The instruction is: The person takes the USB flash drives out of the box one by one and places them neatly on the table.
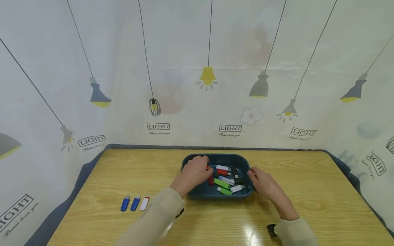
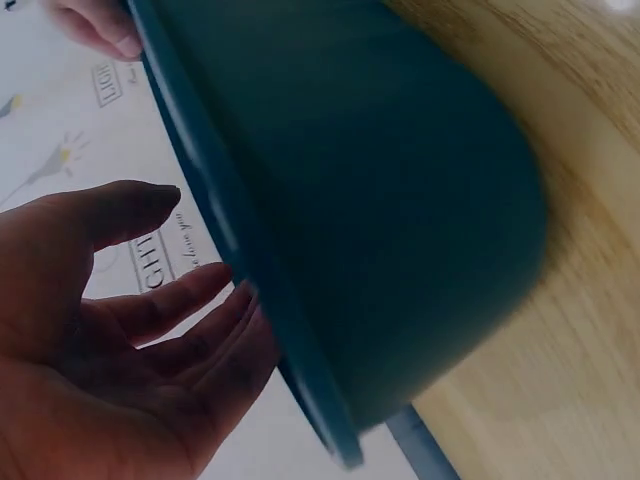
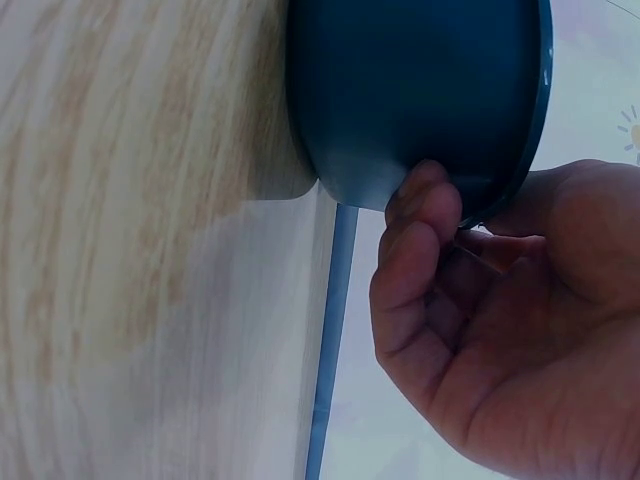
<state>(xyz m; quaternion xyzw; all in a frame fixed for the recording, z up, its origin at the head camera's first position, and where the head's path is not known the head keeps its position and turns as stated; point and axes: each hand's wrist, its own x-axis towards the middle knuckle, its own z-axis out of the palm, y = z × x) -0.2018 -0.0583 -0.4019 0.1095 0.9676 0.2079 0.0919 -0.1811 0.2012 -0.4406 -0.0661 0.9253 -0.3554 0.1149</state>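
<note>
A dark teal bin (image 1: 218, 197) holds several USB sticks: a green one (image 1: 221, 183), a white one (image 1: 237, 188), a red one (image 1: 222, 172) and black ones. My left hand (image 1: 193, 173) reaches over its left side, fingertips inside near red sticks. In the left wrist view, thumb and fingers of this hand (image 2: 150, 320) stand apart, the fingertips hidden behind the rim (image 2: 235, 220). At the bin's right end my right hand (image 1: 265, 184) grips the rim; the right wrist view shows this hand (image 3: 500, 320) with curled fingers against the outer wall (image 3: 410, 100).
On the wooden table (image 1: 101, 177), left of the bin, lie two blue USB sticks (image 1: 125, 203) (image 1: 135, 203) and a white one with a red end (image 1: 144, 203), side by side. A cloth printed with lamps (image 1: 184, 136) stands behind and at both sides.
</note>
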